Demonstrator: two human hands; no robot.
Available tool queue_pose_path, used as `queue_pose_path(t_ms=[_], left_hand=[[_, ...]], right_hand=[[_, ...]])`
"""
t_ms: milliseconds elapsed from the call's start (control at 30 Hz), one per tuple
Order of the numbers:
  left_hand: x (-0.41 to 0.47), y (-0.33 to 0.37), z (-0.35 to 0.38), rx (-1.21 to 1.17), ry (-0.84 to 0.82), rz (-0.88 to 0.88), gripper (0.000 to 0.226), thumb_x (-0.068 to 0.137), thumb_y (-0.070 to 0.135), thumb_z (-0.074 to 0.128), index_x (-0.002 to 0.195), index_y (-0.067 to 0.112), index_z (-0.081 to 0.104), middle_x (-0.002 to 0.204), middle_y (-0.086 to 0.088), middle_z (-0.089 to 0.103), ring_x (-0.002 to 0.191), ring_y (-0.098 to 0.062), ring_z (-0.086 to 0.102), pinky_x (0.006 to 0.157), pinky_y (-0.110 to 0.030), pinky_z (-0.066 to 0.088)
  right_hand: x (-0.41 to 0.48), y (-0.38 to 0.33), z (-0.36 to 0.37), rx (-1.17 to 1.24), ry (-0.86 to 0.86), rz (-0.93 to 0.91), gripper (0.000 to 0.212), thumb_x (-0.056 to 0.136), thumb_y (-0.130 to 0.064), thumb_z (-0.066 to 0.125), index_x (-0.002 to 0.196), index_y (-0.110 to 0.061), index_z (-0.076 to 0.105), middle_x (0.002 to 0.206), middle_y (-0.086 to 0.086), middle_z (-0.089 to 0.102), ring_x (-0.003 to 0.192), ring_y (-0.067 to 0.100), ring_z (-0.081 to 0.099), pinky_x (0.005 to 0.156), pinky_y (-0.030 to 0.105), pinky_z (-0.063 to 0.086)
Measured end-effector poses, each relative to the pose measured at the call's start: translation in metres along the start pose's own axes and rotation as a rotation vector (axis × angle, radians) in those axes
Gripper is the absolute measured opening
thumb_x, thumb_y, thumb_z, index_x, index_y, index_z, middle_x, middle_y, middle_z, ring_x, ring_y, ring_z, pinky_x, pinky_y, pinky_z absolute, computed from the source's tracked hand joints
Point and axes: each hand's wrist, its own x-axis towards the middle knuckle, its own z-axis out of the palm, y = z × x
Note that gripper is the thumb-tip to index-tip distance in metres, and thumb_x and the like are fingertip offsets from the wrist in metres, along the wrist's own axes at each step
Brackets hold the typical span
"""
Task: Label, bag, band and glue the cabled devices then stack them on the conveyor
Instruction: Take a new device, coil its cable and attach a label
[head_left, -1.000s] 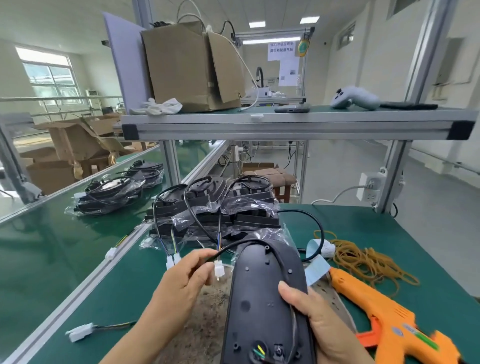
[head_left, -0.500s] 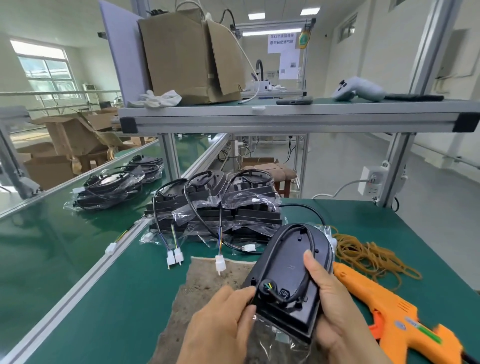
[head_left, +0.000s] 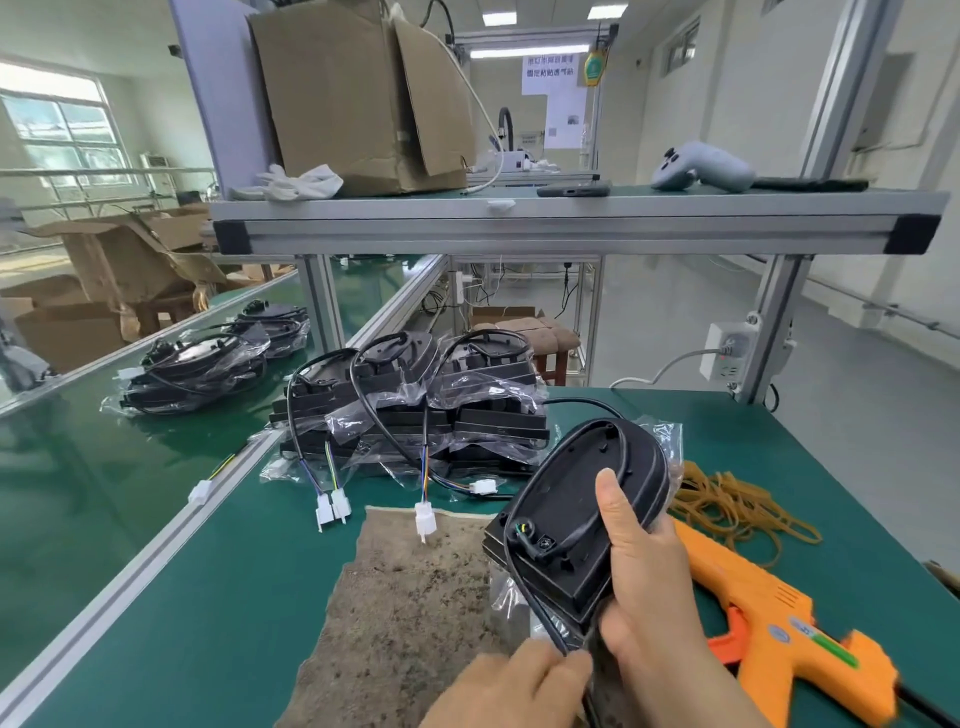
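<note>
While the black device (head_left: 566, 499) tilts above the brown mat (head_left: 405, 597), long axis pointing away and right, the right hand (head_left: 644, 587) clamps its right edge and the nearer left hand (head_left: 514, 686) pinches its cable (head_left: 537, 616) just below.

Factory assy line, packing stn.
Green conveyor (head_left: 78, 493) at 9 o'clock w/ bagged devices (head_left: 192, 369), alu-frame shelf (head_left: 571, 228) at 12, cardboard boxes (head_left: 114, 260) at 10.
</note>
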Motion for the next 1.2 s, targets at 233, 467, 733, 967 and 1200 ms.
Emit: queue_pose_path(t_ms=[233,467,733,967,1200], left_hand=[[0.016,-0.017,0.002,0.148,0.071,0.275,0.024,0.08,0.033,0.046,0.059,0.03,0.057,0.059,0.013,0.048,0.053,0.002,0.049,0.046,-0.013,0.037],[0.007,-0.035,0.016,0.064,-0.01,0.213,0.023,0.081,0.053,0.046,0.071,0.04,0.061,0.08,0.02,0.035,0.067,0.004,0.034,0.058,-0.009,0.035],[-0.011,-0.068,0.027,0.142,0.034,0.296,0.024,0.082,0.06,0.05,0.101,0.045,0.051,0.112,0.023,0.038,0.086,0.004,0.035,0.07,-0.01,0.038],[-0.02,-0.07,0.039,-0.075,-0.011,0.182,0.026,0.098,0.052,0.033,0.116,0.043,0.05,0.114,0.017,0.047,0.101,0.004,0.046,0.089,-0.009,0.037],[-0.001,-0.055,0.005,-0.506,0.19,0.106,0.02,0.076,0.033,0.078,0.077,0.014,0.076,0.073,0.001,0.072,0.069,-0.013,0.07,0.07,-0.023,0.056]], right_hand=[[-0.003,0.013,0.005,-0.103,-0.042,-0.088,0.075,0.044,-0.073,0.085,0.105,-0.033,0.068,0.101,-0.004,0.076,0.099,0.025,0.071,0.095,0.054,0.054],[0.005,0.013,0.001,-0.09,-0.116,-0.048,0.071,0.05,-0.057,0.087,0.113,-0.03,0.068,0.107,-0.002,0.076,0.105,0.028,0.071,0.098,0.055,0.052],[0.009,0.013,-0.002,-0.065,-0.12,0.01,0.063,0.053,-0.047,0.085,0.112,-0.028,0.069,0.108,0.003,0.076,0.105,0.032,0.07,0.097,0.058,0.051],[0.014,0.017,-0.002,-0.066,-0.118,0.022,0.068,0.05,-0.052,0.087,0.11,-0.027,0.07,0.11,0.004,0.076,0.108,0.033,0.069,0.1,0.058,0.049],[0.007,0.023,-0.002,-0.191,-0.127,-0.112,0.061,0.06,-0.053,0.086,0.111,-0.025,0.067,0.101,-0.002,0.077,0.099,0.025,0.072,0.095,0.053,0.054]])
